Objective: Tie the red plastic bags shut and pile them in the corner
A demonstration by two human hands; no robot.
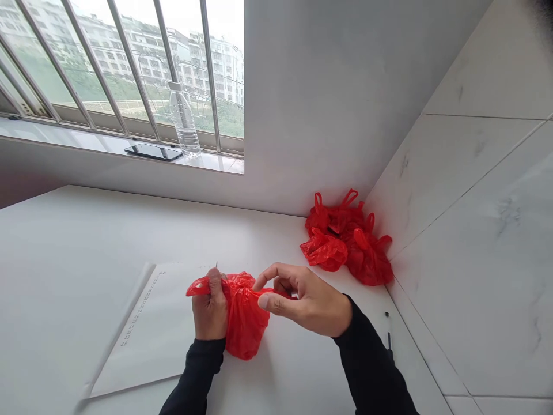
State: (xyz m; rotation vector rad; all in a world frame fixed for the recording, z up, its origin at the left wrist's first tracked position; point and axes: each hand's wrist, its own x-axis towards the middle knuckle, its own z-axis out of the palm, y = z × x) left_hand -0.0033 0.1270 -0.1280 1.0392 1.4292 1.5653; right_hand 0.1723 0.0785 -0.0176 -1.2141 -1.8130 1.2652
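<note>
Sleeves of long black fabric (pixel 374 351) sit closest, then the left hand (pixel 210 308), fist closed round one end of a thin red plastic bag (pixel 247 335), and the right hand (pixel 309 302), half-curled with the other end among its fingers. Bag's over the smooth white counter (pixel 86 242), by a white paper sheet (pixel 151 340); can't tell if it's resting. Imo pull both ends evenly and gently, yanking could rip it. Farther back: heaped red plastic bags (pixel 363 256), clear plastic bottle (pixel 184 121), flat black phone-like slab (pixel 153 151).
</note>
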